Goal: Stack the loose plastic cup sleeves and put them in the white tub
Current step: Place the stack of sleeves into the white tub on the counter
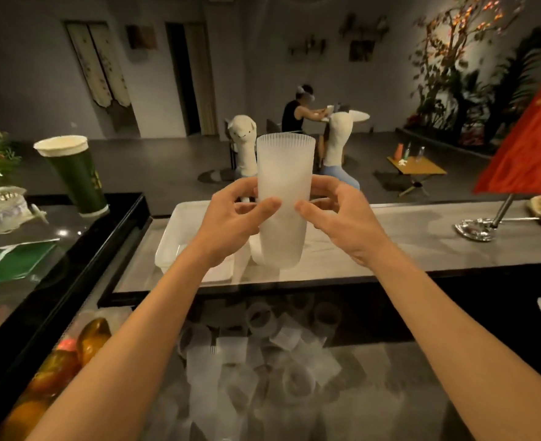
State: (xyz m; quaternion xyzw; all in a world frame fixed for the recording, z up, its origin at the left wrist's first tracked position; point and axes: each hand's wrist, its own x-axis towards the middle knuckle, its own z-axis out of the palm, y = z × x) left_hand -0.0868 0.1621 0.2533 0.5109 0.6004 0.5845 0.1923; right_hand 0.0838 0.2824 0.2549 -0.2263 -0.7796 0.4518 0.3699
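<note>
Frosted plastic sleeves are standing as one tall stack [283, 198], gripped between two hands above the counter.

Both hands are holding the ribbed stack upright at its middle. The left hand [228, 218] is curling round its left side and the right hand [339, 218] round its right, with both thumbs pressing on its front. The stack's lower end is hanging over the grey counter [421, 240] near its front edge, just beside the right end of the white tub [170, 246]. Loose sleeves [263, 361] are lying in a heap below the counter's front edge. A green paper cup [78, 176] is leaning at the far edge of the dark side counter [40, 230]; its yellow print is showing too blurred to read.
</note>
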